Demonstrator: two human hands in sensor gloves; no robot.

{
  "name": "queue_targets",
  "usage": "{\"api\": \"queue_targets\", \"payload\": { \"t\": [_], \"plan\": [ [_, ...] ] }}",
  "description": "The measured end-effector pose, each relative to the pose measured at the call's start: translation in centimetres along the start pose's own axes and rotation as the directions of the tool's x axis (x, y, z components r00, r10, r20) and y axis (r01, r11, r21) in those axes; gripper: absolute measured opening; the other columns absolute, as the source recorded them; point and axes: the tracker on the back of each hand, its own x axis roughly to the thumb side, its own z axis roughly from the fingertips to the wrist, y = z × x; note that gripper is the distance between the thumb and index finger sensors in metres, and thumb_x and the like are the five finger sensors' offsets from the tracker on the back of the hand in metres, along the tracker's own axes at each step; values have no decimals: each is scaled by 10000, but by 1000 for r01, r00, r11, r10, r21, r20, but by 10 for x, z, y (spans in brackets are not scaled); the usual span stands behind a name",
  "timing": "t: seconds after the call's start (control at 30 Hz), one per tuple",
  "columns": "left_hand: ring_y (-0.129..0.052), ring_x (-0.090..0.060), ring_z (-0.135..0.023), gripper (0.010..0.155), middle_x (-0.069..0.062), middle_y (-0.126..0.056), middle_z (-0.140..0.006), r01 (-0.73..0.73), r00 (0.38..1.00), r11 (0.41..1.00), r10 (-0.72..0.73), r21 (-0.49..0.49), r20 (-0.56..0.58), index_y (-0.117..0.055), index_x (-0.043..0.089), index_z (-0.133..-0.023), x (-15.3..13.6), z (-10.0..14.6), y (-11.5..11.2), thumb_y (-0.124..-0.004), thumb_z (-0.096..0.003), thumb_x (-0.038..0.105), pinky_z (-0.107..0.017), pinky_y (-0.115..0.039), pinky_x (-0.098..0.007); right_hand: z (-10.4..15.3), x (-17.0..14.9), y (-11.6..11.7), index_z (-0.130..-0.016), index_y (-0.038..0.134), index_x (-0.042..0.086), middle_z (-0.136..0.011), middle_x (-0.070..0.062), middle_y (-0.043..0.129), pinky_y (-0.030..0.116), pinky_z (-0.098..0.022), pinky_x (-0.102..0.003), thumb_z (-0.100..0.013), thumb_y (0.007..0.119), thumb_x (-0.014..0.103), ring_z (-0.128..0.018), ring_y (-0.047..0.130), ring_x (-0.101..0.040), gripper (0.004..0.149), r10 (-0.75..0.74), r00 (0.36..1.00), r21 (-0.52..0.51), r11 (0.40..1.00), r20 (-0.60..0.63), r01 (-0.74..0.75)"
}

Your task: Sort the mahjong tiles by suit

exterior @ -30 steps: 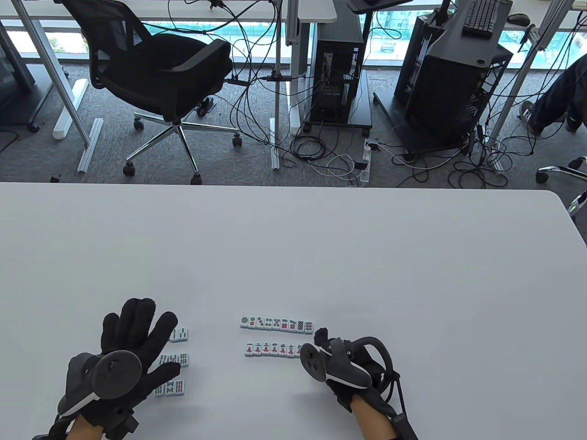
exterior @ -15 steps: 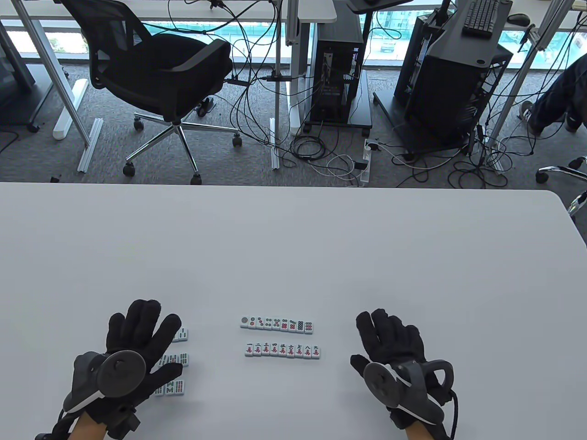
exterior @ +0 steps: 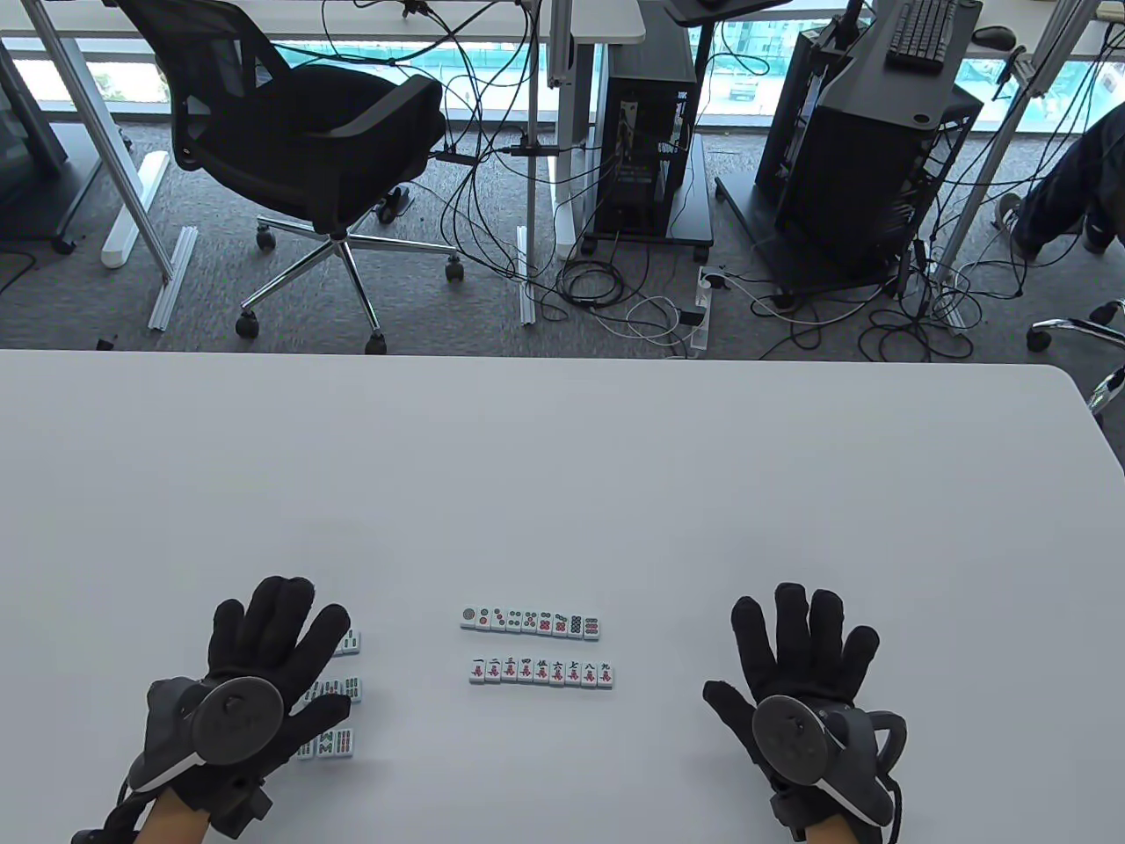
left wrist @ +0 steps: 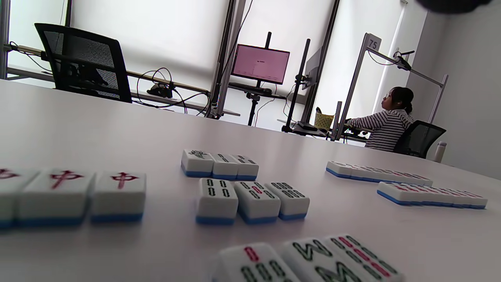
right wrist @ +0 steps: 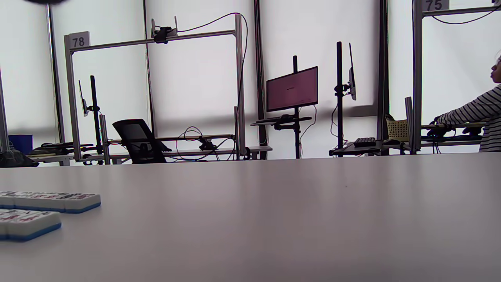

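Two straight rows of mahjong tiles lie at the table's front centre: a dots row (exterior: 530, 622) and, nearer me, a characters row (exterior: 540, 673). Three short rows of bamboo tiles (exterior: 350, 690) lie to the left, partly under my left hand (exterior: 268, 642), which lies flat over them with fingers spread. The left wrist view shows these bamboo tiles (left wrist: 252, 199) and three red-dragon tiles (left wrist: 74, 196) beside them. My right hand (exterior: 804, 646) lies flat on bare table right of the rows, fingers spread, holding nothing. The row ends (right wrist: 51, 201) show in the right wrist view.
The white table (exterior: 562, 475) stretches far beyond the tiles. Past its far edge stand an office chair (exterior: 299, 149), computer towers (exterior: 650, 132) and floor cables. A seated person (left wrist: 385, 123) works at another desk in the background.
My right hand left the right end of the characters row, moved right and opened flat on the table; the row's last two tiles are now uncovered. My left hand barely shifted.
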Motion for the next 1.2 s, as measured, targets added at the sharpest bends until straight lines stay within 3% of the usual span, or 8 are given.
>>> {"api": "queue_targets", "payload": {
  "t": [0.27,0.43,0.57,0.7,0.83,0.97,1.2],
  "plan": [
    [-38,-179,-1155,824,148,-18,-1155,19,999,1000,-19,6,-42,-306,434,-1067,-4,-3,1,-617,-360,722,-800,-98,-597,2,6,0,-1047,71,379,-1121,-61,-65,70,-668,-722,-420,503,686,-997,-71,-417,821,-19,999,-2,1000,42,19],
    [-116,-185,-1180,843,152,-87,-1177,35,996,997,-30,68,-81,-321,440,-1067,-6,-12,21,-670,-350,714,-823,-166,-603,4,7,-7,-1049,70,376,-1122,-69,-63,59,-665,-721,-420,509,686,-994,-79,-413,827,-78,996,-32,996,48,80],
    [-369,-199,-1186,911,149,-208,-1196,198,976,976,-188,88,-112,-329,443,-1062,-4,-25,47,-801,-312,652,-825,-352,-615,5,10,-11,-1050,67,373,-1123,-72,-59,59,-667,-721,-424,513,684,-996,-79,-407,830,-105,992,-42,993,64,108],
    [-730,-164,-1049,877,125,-520,-1158,393,911,919,-386,19,-148,-435,432,-1044,-3,-44,56,-858,-291,589,-743,-632,-537,7,12,-14,-1050,64,366,-1124,-79,-51,66,-669,-721,-427,517,682,-998,-74,-399,833,-125,989,-46,991,76,128],
    [-979,-94,-662,789,125,-842,-918,516,840,846,-531,-136,-113,-600,389,-990,-4,-64,35,-889,-272,540,-568,-801,-417,8,13,-15,-1052,74,368,-1132,-77,-30,74,-679,-717,-426,527,677,-1006,-65,-386,833,-153,984,-67,985,95,160],
    [-997,-76,-349,692,145,-979,-634,571,798,777,-601,-266,-44,-732,352,-909,-3,-80,4,-902,-259,517,-392,-856,-364,8,13,-15,-1053,76,369,-1135,-76,-21,76,-681,-717,-428,529,677,-1010,-59,-384,832,-160,983,-65,984,94,167],
    [-964,-65,-218,664,147,-998,-521,603,753,671,-657,-433,30,-777,327,-875,0,-97,-38,-895,-254,529,-282,-851,-344,8,12,-15,-1055,80,373,-1143,-69,-9,77,-689,-715,-428,538,674,-1020,-50,-376,833,-182,978,-77,979,98,189]
  ]
}}
